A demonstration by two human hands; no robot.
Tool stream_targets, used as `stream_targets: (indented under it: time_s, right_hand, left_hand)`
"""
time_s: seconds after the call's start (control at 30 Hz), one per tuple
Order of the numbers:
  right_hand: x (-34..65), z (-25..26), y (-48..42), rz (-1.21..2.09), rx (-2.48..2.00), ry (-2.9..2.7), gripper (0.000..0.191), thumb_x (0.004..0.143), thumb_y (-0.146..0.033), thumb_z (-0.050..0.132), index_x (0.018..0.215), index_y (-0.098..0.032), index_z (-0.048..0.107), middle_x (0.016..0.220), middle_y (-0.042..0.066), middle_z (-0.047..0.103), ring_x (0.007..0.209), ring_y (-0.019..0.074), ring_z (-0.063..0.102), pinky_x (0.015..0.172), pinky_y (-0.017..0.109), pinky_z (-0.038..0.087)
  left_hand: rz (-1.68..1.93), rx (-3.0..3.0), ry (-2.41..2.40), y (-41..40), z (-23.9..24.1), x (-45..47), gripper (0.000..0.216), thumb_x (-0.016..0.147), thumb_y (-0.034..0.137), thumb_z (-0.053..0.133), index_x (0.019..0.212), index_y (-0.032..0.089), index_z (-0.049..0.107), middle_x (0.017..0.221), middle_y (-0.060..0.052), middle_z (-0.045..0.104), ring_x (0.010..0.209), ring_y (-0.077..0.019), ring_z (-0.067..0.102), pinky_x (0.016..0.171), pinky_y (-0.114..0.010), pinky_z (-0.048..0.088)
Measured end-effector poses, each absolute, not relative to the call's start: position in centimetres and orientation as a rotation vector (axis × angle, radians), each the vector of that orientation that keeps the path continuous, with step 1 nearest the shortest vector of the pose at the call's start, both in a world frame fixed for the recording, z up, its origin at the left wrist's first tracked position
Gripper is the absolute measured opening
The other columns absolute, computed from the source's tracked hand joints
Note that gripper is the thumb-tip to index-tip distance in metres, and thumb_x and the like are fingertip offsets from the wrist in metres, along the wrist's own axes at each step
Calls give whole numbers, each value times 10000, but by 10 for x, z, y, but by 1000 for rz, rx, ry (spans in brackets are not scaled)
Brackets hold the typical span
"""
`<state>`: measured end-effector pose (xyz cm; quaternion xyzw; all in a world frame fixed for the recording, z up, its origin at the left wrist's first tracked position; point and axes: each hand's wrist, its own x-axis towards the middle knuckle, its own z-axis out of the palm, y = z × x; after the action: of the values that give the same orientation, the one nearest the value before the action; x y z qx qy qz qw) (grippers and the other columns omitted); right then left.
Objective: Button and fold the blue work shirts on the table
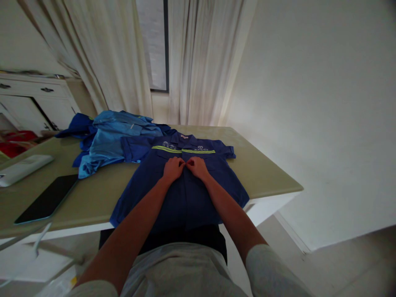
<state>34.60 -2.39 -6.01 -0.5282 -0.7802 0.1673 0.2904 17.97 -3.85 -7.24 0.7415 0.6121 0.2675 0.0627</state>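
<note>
A navy short-sleeved work shirt [170, 194] lies face up on the table, collar away from me, with a yellow reflective stripe across its chest and its hem over the front edge. My left hand [174, 168] and my right hand [197, 166] meet at the front placket just below the stripe. Both pinch the shirt's front edges with thumb and fingers, the fingertips almost touching. Whether a button sits between them is too small to see.
A heap of light blue and dark blue clothes [114, 132] touches the shirt's left sleeve side. A black tablet [48, 199] and a white device [24, 169] lie at the left of the green-topped table [266, 177]. A white wall [324, 103] stands at the right.
</note>
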Motion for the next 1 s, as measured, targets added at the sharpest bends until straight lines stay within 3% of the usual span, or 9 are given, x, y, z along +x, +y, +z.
stream_targets:
  time_s: [0.17, 0.47, 0.67, 1.0]
  right_hand:
    - [343, -59, -23, 472, -1435, -2033, 80, 872, -185, 707, 899, -186, 783, 909, 48, 781, 852, 179, 686, 809, 267, 479]
    - [342, -58, -18, 594, -1506, -1898, 123, 874, -211, 702, 917, -172, 811, 869, 45, 798, 808, 172, 723, 712, 224, 498]
    - [343, -56, -16, 647, -1518, -1848, 149, 868, -207, 689, 921, -182, 826, 877, 41, 807, 849, 184, 743, 740, 224, 518]
    - [342, -54, -17, 674, -1533, -1794, 129, 846, -213, 701, 881, -175, 819, 855, 47, 803, 848, 205, 748, 746, 241, 529]
  left_hand:
    - [702, 2307, 1884, -44, -67, 178, 204, 972, 317, 602, 1065, 242, 767, 1151, -90, 695, 1109, -294, 622, 934, -400, 493]
    - [611, 2628, 1906, -56, -51, 192, 163, 958, 228, 596, 1079, 184, 697, 1206, -147, 660, 1179, -330, 570, 931, -437, 448]
    - [616, 2769, 1934, -59, -49, 198, 259, 966, 164, 477, 1065, 125, 714, 1144, -194, 670, 1110, -341, 583, 886, -467, 432]
    - [649, 2802, 1902, -60, -51, 199, 269, 939, 222, 519, 1029, 133, 756, 1102, -189, 672, 1044, -333, 607, 865, -467, 438]
